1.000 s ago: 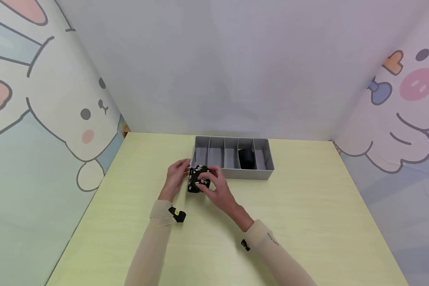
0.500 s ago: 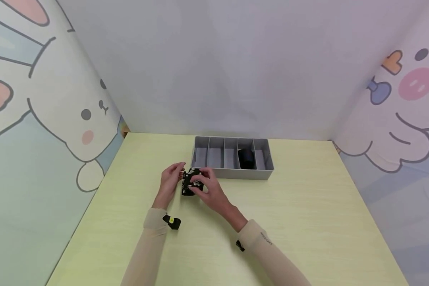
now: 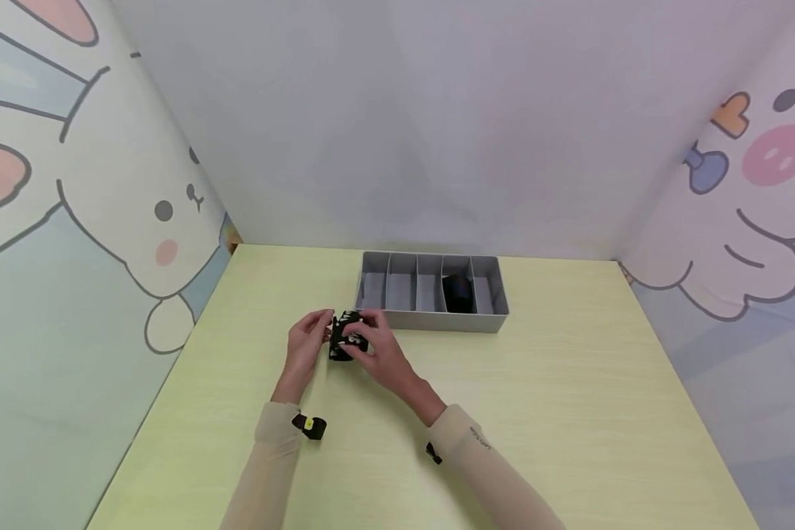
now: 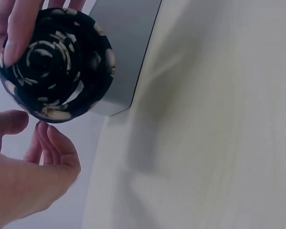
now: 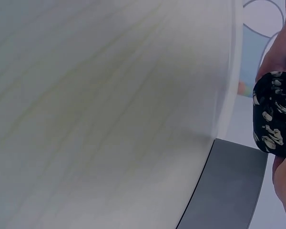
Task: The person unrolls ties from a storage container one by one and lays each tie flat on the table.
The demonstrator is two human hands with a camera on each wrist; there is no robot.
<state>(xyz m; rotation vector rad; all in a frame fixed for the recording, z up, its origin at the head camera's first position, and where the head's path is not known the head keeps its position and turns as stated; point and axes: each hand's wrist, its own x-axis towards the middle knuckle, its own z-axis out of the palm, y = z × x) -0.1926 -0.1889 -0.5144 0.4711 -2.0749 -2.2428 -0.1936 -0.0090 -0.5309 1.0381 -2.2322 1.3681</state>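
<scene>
A rolled-up black cloth with a white flower-like pattern point(image 3: 358, 339) is held over the table in front of the grey box. My right hand point(image 3: 386, 359) grips the roll, fingers on its upper side. On its left stands my left hand point(image 3: 302, 349), bent fingertips close against the edge. In the left wrist view the spiral end of the roll point(image 4: 43, 59) shows, and my left hand point(image 4: 35, 176) has thumb and fingers a little apart below its rim, touching or nearly so. The roll point(image 5: 276, 114) reappears at the right wrist view's edge, where my right hand is mostly cut off.
The grey box point(image 3: 447, 322) stands at the table's back, divided into narrow compartments. A black rolled item point(image 3: 459, 294) lies in the second compartment from the right. Pale yellow table surface point(image 3: 570, 383) stretches around, with printed walls at both sides and a plain back wall.
Both hands and the patterned roll have moved left and slightly toward me, away from the box's front. My right hand keeps hold of the roll throughout. The box has stayed in place.
</scene>
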